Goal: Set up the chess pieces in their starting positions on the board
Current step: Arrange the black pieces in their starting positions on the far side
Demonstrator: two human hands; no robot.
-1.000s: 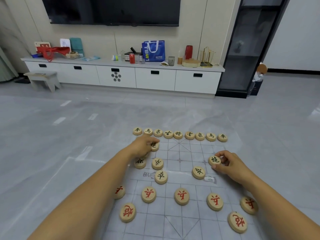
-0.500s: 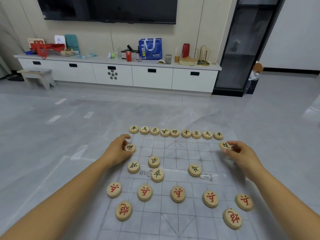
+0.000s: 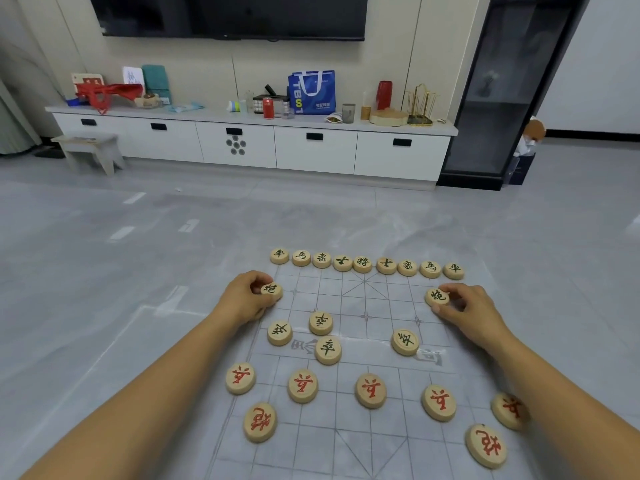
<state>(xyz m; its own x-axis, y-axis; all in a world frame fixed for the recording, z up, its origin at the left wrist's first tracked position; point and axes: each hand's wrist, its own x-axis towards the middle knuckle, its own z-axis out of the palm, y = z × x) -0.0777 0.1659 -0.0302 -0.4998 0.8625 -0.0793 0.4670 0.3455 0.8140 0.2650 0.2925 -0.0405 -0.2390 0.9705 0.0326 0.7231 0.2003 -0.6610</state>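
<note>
While both arms reach out over the board (image 3: 332,445), each hand is clamped on one black disc. The left hand (image 3: 247,301) pinches the left cannon (image 3: 271,289) at the board's left edge, and the right hand (image 3: 476,311) pinches the right cannon (image 3: 437,296) near the right edge — both face up. The discs are round, so they have no long axis. The black back row (image 3: 362,264) runs left to right along the far edge. Four black soldiers (image 3: 321,322) lie scattered mid-board — the red soldiers (image 3: 370,390) sit in a nearer row.
</note>
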